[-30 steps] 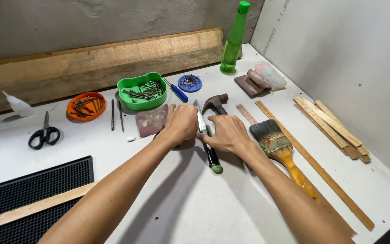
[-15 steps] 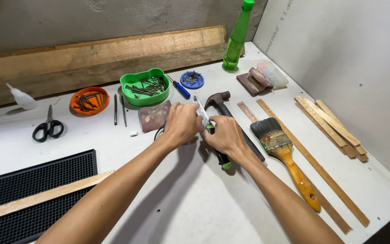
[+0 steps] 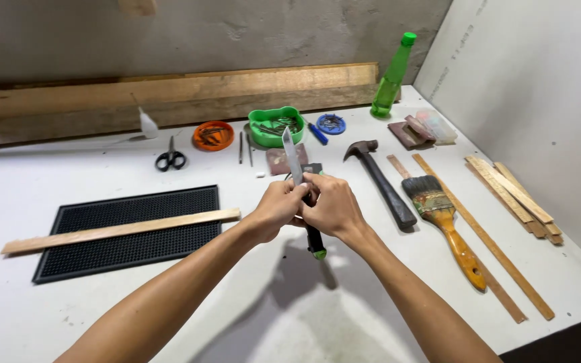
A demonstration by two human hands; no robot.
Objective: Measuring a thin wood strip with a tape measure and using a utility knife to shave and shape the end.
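Both hands meet above the middle of the worktop [image 3: 384, 282]; the left hand [image 3: 278, 207] and right hand [image 3: 331, 207] each close their grip on a utility knife [image 3: 302, 191], blade up, green-tipped handle down; a hammer [image 3: 379, 180] and paintbrush [image 3: 444, 225] lie toward the right edge

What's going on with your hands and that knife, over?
Left hand and right hand both gripping the utility knife, blade up, lifted off the white table. Hammer and paintbrush lie right. Nothing blocking.
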